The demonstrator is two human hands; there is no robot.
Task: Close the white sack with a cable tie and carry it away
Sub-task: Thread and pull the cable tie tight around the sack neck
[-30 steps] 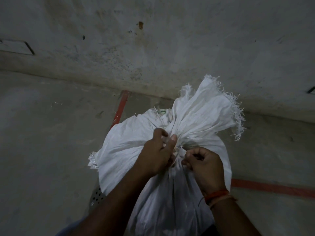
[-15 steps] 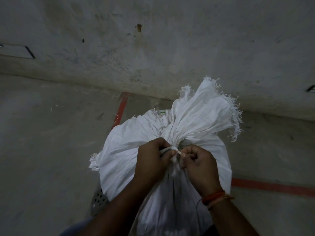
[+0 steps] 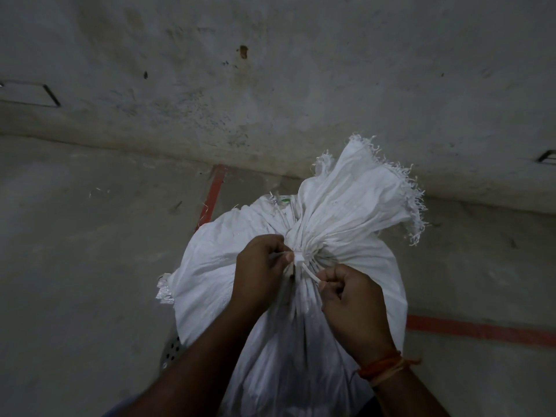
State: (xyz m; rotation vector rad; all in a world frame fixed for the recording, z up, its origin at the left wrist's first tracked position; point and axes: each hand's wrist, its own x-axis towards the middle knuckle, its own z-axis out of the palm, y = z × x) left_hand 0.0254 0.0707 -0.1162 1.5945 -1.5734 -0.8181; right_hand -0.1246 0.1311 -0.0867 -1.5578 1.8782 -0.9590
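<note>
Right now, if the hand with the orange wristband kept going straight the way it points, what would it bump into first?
Probably the tied neck of the white sack. The right hand points up-left along the cable tie it pinches, though depth is hard to judge.

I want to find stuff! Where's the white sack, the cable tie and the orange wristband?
white sack (image 3: 346,206), head view, bunched cloth above the neck.
cable tie (image 3: 311,275), head view, loose tail by the right hand.
orange wristband (image 3: 382,362), head view, band on the right wrist.

Both forearms reach up from the bottom edge; left hand (image 3: 261,269) and right hand (image 3: 352,299) are fisted, fingertips pinched, at centre frame.
</note>
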